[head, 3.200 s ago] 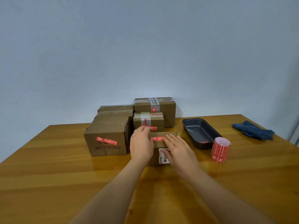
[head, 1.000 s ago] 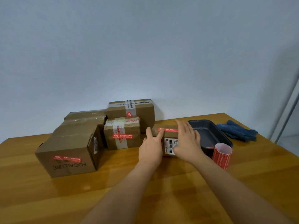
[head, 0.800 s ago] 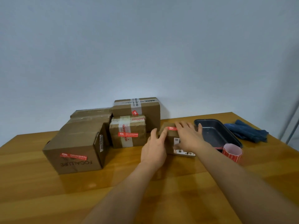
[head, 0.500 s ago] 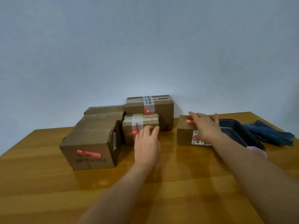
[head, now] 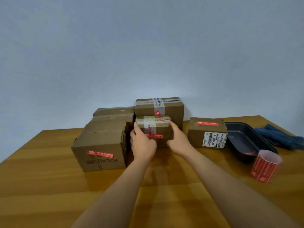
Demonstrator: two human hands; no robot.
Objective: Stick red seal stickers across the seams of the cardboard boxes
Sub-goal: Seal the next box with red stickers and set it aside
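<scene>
A small taped cardboard box (head: 154, 129) with red seal stickers sits mid-table, gripped on both sides: my left hand (head: 142, 143) holds its left edge, my right hand (head: 178, 139) its right edge. To the right stands a sealed box with a barcode label (head: 208, 132), a red sticker on its top. The large FOCALLURE box (head: 100, 145) on the left carries a red sticker on its front. A taller taped box (head: 172, 109) stands behind. The roll of red seal stickers (head: 265, 166) stands at the right.
A dark baking tray (head: 246, 140) lies right of the barcode box, with a blue cloth (head: 281, 137) beyond it. More flat boxes (head: 113, 112) are stacked at the back left against the wall. The wooden table (head: 49, 186) spreads toward me.
The barcode box was set down at the right and my right hand let it go. Both hands moved onto the small taped box in the middle.
</scene>
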